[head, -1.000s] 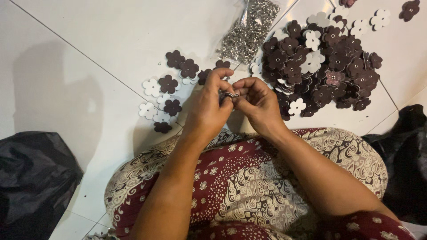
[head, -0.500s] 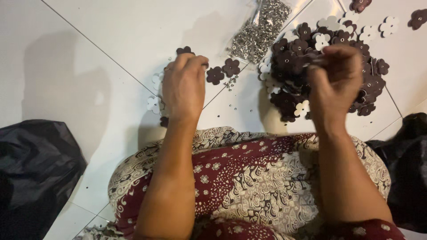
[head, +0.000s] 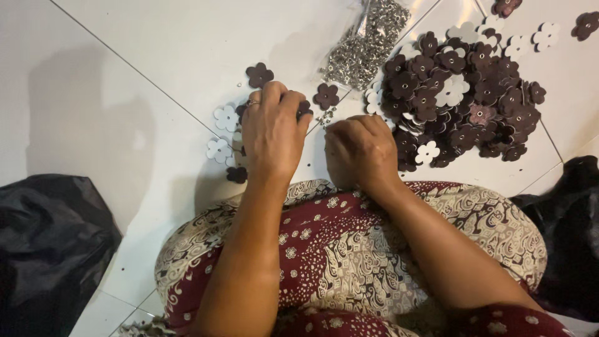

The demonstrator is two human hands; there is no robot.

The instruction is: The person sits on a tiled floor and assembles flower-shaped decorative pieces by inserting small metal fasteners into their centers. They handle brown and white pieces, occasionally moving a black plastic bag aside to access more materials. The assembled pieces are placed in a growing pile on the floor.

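My left hand (head: 271, 128) rests knuckles up on the white tiled floor (head: 125, 93), its fingertips closed on a dark brown flower-shaped piece (head: 304, 110). It covers part of a small group of white flower pieces (head: 224, 118) and dark ones. My right hand (head: 359, 150) lies just to the right with its fingers curled under, beside a few loose metal eyelets (head: 326, 117). What its fingers hold is hidden. A big pile of dark flower pieces (head: 465, 93) lies right of that hand.
A clear bag of metal eyelets (head: 368, 43) lies above the hands. Single dark flowers (head: 259, 75) (head: 326, 96) sit nearby. Black plastic bags lie at the left (head: 43, 243) and right (head: 571, 212). My lap in patterned red cloth (head: 349, 262) fills the foreground.
The hands were joined, then parted, the right reaching into the big pile. Now the right hand has come back to the middle beside the left, which has stayed over the small group.
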